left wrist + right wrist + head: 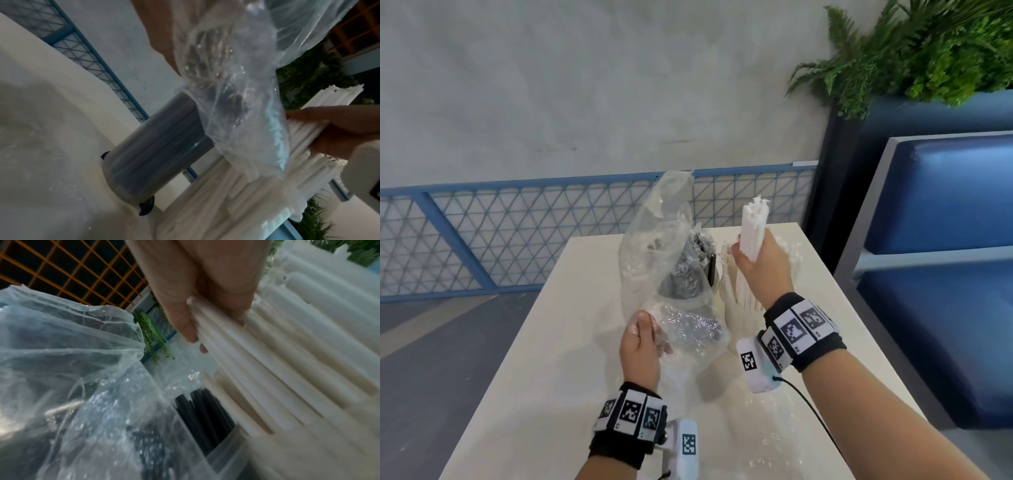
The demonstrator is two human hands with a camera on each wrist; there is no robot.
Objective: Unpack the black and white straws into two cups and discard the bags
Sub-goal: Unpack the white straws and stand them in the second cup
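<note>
My right hand [760, 260] grips a bundle of white straws [754, 226] upright above the table, their tops fanned out. Below that hand stand more white straws [739, 298], seemingly in a cup whose wall is hidden. My left hand [642, 342] holds a clear plastic bag [654, 240] by its lower part; the bag stands up crumpled and open. Behind the bag a clear cup [156, 146] holds black straws [205, 415]. In the right wrist view my fingers [185, 324] curl round the white straws [267, 369].
The pale table [551, 377] ends near a blue mesh railing [517, 233] on the far side. A blue padded bench [945, 274] stands to the right, with green plants [928, 51] above it. More crumpled clear plastic [688, 373] lies on the table near my left hand.
</note>
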